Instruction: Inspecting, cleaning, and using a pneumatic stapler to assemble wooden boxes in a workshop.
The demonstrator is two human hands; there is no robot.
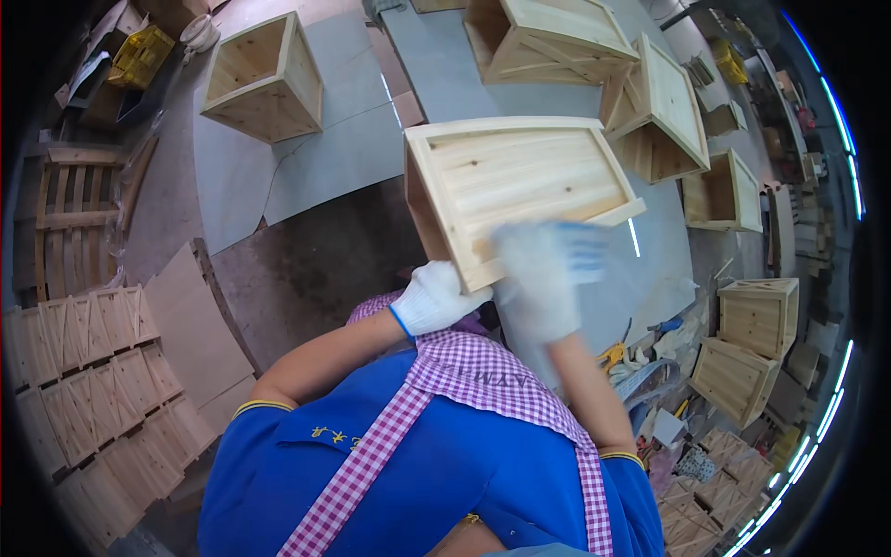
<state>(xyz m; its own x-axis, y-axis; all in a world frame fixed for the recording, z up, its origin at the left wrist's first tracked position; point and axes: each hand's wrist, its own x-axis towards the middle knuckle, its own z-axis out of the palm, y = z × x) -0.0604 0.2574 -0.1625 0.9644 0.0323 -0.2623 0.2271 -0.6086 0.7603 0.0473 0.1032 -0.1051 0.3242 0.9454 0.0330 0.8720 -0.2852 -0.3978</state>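
Note:
A pale wooden box (520,176) with a framed panel face is tilted in front of me at the table's near side. My left hand (436,299), in a white knit glove with a blue cuff edge, is closed on the box's near left corner. My right hand (543,278), gloved in white with blue on the fingers, is over the near edge of the panel. Motion smears its fingers, so whether it holds something does not show. The dark opening of the box faces left.
Grey sheets cover the table (343,139). One open wooden box (264,84) stands at the far left, and several more stand at the far right. Stacked crates (93,362) fill the left side. Tools, including blue-handled pliers (666,326), lie among clutter at the right.

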